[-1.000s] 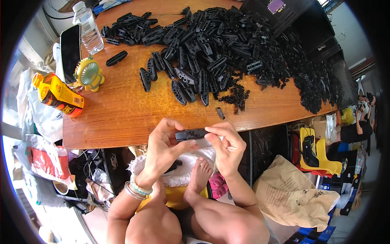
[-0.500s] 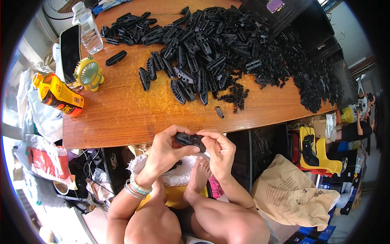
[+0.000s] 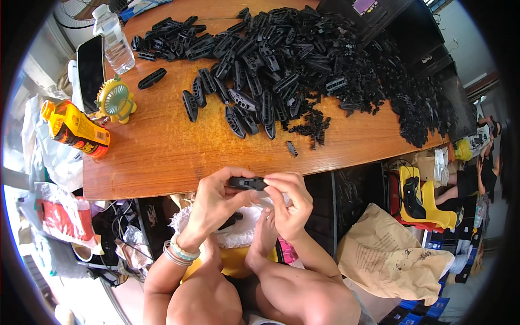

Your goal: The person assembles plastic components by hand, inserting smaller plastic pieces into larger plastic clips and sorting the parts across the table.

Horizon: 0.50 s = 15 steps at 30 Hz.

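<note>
Just off the table's near edge, a black plastic part, long with rounded ends, is held between both hands above my lap. My left hand pinches it from the left, thumb below and fingers over the top. From the other side, the fingertips of my right hand close on its right end; whether a smaller piece is between them I cannot make out. On the table lies a large heap of similar black plastic parts. A pile of small black pieces lies in front of it, with one loose small piece nearer me.
At the left of the wooden table stand a yellow drink bottle, a small yellow-green fan, a phone and a clear water bottle. Black crates stand at the far right. A brown paper bag lies beside me.
The black part has turned between my fingers, so a different side faces up, and has shifted slightly left. Both hands keep hold of it.
</note>
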Available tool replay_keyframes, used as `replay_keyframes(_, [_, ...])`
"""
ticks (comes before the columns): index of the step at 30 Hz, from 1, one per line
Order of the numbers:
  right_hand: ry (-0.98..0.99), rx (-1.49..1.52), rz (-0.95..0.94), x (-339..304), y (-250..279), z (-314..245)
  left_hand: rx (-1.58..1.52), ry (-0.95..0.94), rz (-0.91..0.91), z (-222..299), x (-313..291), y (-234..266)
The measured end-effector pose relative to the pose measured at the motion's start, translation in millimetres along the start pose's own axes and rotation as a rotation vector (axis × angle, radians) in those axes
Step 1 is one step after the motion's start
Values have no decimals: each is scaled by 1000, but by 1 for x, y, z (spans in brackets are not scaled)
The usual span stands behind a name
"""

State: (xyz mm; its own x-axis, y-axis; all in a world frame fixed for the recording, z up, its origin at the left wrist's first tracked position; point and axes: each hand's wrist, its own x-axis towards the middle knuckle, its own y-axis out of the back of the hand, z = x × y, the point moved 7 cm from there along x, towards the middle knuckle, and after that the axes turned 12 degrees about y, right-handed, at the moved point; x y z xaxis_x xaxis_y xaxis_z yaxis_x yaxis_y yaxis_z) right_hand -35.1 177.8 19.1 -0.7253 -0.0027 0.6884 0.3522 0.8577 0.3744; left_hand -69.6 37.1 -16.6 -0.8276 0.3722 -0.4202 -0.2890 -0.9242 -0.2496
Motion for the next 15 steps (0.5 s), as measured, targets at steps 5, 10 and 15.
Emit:
replay_keyframes(5, [-145, 141, 31, -7, 3, 9, -4, 13, -55, -3, 2, -5])
replay_keyframes(10, [-283, 193, 218, -11, 9, 14, 52, 74, -73, -7, 4, -5])
replay_keyframes(15, [-230, 196, 61, -11, 0, 15, -18, 73, -95, -2, 2, -7])
